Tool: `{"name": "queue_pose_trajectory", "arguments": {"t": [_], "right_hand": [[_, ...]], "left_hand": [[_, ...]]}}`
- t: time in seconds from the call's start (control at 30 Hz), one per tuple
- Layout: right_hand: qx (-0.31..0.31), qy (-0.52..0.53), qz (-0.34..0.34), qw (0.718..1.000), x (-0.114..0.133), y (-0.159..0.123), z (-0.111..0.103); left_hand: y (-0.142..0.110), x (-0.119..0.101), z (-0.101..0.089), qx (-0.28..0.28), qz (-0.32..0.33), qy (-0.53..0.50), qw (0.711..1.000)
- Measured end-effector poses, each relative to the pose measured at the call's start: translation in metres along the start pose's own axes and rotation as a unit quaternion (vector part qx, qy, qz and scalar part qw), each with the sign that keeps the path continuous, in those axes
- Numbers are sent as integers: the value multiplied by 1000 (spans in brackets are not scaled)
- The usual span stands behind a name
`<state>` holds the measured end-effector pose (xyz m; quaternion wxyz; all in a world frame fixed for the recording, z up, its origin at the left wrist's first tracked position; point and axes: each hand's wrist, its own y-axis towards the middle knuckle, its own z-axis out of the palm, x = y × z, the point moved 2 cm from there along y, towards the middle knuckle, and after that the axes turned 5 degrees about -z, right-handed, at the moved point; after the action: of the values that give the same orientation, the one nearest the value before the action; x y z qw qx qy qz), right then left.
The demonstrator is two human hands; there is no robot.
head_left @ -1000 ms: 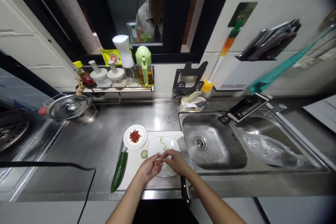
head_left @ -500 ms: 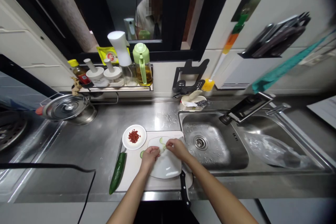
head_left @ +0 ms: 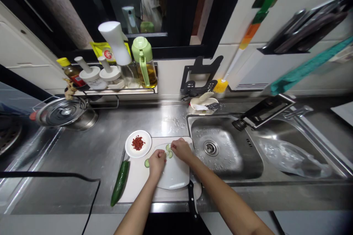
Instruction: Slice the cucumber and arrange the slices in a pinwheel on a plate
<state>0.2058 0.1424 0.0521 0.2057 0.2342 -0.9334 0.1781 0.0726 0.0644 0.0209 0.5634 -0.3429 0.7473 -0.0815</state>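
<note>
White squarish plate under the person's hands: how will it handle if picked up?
The plate is likely stiff but may chip if dropped, given its ceramic-looking gloss. Its smooth surface could feel slippery. The thin cucumber slices lying on it might slide if it tilts.

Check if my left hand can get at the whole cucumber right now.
Likely yes: the whole cucumber lies to the left of your left hand, with only cutting board and a flat cucumber slice between them.

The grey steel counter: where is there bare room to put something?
Bare steel lies between the silver lidded pot and the round white plate of red pieces. The pale cutting board is crowded: square white plate, green cucumber slices, left hand, right hand.
</note>
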Motion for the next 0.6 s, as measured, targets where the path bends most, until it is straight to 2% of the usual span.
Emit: {"name": "queue_pose_trajectory", "arguments": {"t": [0.3, 0.6], "right_hand": [[14, -26, -10, 1000, 0, 0, 3], [15, -45, -9, 999, 0, 1, 6]], "left_hand": [[4, 6, 3, -25, 54, 84, 995], [1, -2, 3, -48, 79, 150, 984]]}}
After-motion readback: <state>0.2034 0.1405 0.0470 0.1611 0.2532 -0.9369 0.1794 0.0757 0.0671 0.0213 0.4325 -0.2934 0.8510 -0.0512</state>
